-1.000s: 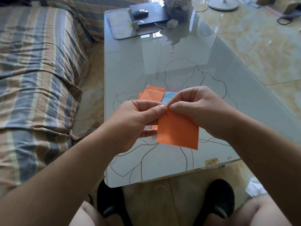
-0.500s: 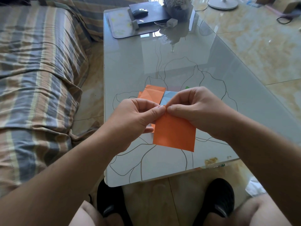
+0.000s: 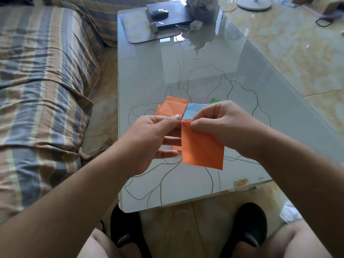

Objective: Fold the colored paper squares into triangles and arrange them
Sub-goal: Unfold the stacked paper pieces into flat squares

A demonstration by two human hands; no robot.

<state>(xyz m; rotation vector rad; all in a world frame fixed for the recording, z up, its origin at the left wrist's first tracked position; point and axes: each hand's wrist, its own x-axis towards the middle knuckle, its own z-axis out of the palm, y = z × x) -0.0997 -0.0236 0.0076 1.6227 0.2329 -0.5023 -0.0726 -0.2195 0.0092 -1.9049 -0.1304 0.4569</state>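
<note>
An orange paper square (image 3: 202,148) hangs above the near part of the glass table (image 3: 204,75). My right hand (image 3: 221,123) pinches its top left corner between thumb and forefinger. My left hand (image 3: 152,138) pinches the same paper at its upper left edge, with its lower fingers behind the sheet. Behind the hands a creased orange paper (image 3: 172,108), a light blue paper (image 3: 193,110) and the tip of a green paper (image 3: 214,100) lie on the table, partly hidden by my hands.
A striped sofa (image 3: 42,81) runs along the left of the table. At the far end sit a mat (image 3: 137,28), a dark box (image 3: 175,15) with a mouse (image 3: 159,13), a small white charger (image 3: 195,25) and a plant pot (image 3: 202,6). My shoes (image 3: 251,224) rest under the near edge.
The orange square has turned slightly, so its left edge hangs more upright. My two thumbs, touching before, now sit a little apart at the top corner.
</note>
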